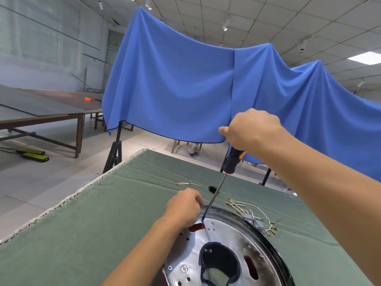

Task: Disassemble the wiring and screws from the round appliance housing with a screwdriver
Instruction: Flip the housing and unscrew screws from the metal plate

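Note:
The round metal appliance housing (231, 242) lies on the green cloth at the bottom centre, with a large middle hole and red slots. My right hand (251, 129) grips the dark blue and orange handle of a screwdriver (218, 188). Its long shaft slants down and its tip meets the plate near the far rim. My left hand (183, 207) curls over the housing's far-left rim, right beside the tip. White wires (247, 211) with brass terminals lie by the housing's far-right edge. One screw (184, 267) shows at the plate's near left.
A short loose wire (189, 184) and a small black part (212, 188) lie on the green table cloth (103, 213) beyond the housing. A blue curtain (177, 85) hangs on stands behind the table. Long wooden tables (41, 112) stand at the left.

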Available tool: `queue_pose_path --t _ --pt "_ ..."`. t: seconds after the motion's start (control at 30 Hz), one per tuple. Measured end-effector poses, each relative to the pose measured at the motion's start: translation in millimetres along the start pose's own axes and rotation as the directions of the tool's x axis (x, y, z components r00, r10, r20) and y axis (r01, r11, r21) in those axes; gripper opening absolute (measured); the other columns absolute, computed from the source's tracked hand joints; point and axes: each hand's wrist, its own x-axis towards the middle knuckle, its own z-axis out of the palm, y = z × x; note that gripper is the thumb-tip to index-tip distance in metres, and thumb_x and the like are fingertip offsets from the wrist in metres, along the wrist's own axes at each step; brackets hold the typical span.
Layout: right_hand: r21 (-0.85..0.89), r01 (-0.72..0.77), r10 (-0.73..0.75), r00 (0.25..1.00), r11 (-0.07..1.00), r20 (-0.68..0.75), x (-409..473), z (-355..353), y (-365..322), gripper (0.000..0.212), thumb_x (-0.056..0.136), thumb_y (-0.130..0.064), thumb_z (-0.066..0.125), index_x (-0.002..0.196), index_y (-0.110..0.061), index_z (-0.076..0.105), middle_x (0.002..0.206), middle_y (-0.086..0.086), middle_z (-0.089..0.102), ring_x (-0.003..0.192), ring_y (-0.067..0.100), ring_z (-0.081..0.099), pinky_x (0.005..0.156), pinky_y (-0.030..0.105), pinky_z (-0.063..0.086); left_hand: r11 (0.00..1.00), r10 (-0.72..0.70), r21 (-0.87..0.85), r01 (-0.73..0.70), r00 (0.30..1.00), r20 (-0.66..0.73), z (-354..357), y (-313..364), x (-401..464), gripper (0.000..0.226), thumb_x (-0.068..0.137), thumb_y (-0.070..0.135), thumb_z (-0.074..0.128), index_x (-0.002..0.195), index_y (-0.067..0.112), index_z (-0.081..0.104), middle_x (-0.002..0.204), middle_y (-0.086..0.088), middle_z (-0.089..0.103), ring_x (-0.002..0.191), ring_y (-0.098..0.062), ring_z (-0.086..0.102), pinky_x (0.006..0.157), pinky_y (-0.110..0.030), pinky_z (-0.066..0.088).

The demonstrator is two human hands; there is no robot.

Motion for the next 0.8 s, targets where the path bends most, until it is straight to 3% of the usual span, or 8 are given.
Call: queue_pose_path --t 0.1,0.2,0.27,0.43,0.5,0.67,0.73,0.8 --pt "0.009 0.034 -0.034 0.998 0.999 0.051 1.4 -1.3 6.9 0.026 0.093 -0.019 0.049 0.068 -0.012 0.046 0.066 0.003 0.048 0.052 0.018 0.043 0.047 0.024 0.027 1.000 0.002 0.011 -0.002 1.000 0.003 0.0 -0.5 -0.4 0.041 0.087 0.002 0.038 0.108 0.023 0.066 0.119 -0.003 0.063 0.107 -0.023 0.058 0.090 -0.036 0.048" --pt "0.374 0.159 -0.223 0.966 0.914 0.134 1.8 -5.2 11.1 0.006 0.088 -0.014 0.056 0.083 -0.013 0.055 0.072 0.003 0.060 0.049 0.017 0.056 0.051 0.025 0.048 1.000 0.001 0.022 -0.001 1.000 0.002 -0.1 0.4 -0.6 0.041 0.087 0.003 0.038 0.108 0.024 0.066 0.116 -0.003 0.064 0.104 -0.023 0.059 0.087 -0.035 0.049" --pt "0.564 0.162 -0.302 0.939 0.809 0.164 1.1 -4.6 12.4 0.020 0.083 -0.010 0.062 0.097 -0.021 0.052 0.090 0.000 0.057 0.064 0.015 0.056 0.054 0.026 0.051 1.000 0.002 0.027 -0.002 1.000 -0.001 -0.7 1.7 -1.6 0.042 0.087 0.003 0.037 0.108 0.025 0.066 0.115 -0.002 0.065 0.101 -0.024 0.059 0.086 -0.035 0.049" --pt "0.407 0.053 -0.089 0.994 0.912 0.071 0.1 5.9 13.0 0.039 0.088 -0.056 0.053 0.086 -0.017 0.054 0.082 0.001 0.062 0.066 0.023 0.065 0.056 0.029 0.050 0.999 0.005 0.034 -0.005 1.000 -0.006 -0.9 2.8 -3.3 0.042 0.088 0.003 0.037 0.109 0.025 0.066 0.119 -0.002 0.064 0.104 -0.023 0.059 0.088 -0.036 0.050" --pt "0.292 0.045 -0.045 0.999 0.955 -0.007 1.9 7.8 14.7 0.036 0.097 -0.039 0.043 0.078 -0.010 0.052 0.072 0.005 0.059 0.061 0.025 0.062 0.051 0.025 0.040 0.999 0.006 0.036 -0.006 1.000 -0.008 -1.3 3.0 -4.0 0.042 0.088 0.003 0.037 0.111 0.024 0.065 0.119 -0.002 0.063 0.106 -0.023 0.058 0.088 -0.035 0.049" --pt "0.669 -0.020 -0.230 0.931 0.743 0.283 6.9 -13.1 29.2 0.012 0.087 -0.002 0.050 0.097 -0.004 0.057 0.107 0.018 0.064 0.095 0.033 0.068 0.068 0.040 0.061 1.000 -0.004 -0.007 0.004 1.000 -0.020 -0.3 2.0 -3.5 0.040 0.087 0.003 0.038 0.107 0.024 0.065 0.115 0.000 0.065 0.108 -0.020 0.057 0.093 -0.035 0.047" --pt "0.648 0.004 -0.237 0.932 0.762 0.274 3.7 -11.8 29.7 0.014 0.084 -0.009 0.058 0.097 -0.009 0.058 0.104 0.012 0.063 0.092 0.027 0.065 0.066 0.040 0.061 1.000 -0.002 -0.009 0.002 1.000 -0.021 -0.5 1.9 -2.8 0.039 0.088 0.003 0.038 0.107 0.024 0.065 0.115 0.000 0.065 0.108 -0.020 0.057 0.093 -0.035 0.047" --pt "0.395 0.032 -0.135 0.962 0.918 0.236 -1.6 -3.3 25.4 0.023 0.087 -0.036 0.060 0.089 -0.013 0.058 0.090 0.006 0.064 0.074 0.022 0.063 0.058 0.034 0.057 1.000 0.001 0.003 -0.001 1.000 -0.018 -0.2 2.4 -3.5 0.039 0.088 0.003 0.038 0.108 0.024 0.065 0.116 -0.001 0.065 0.108 -0.021 0.057 0.092 -0.035 0.047"
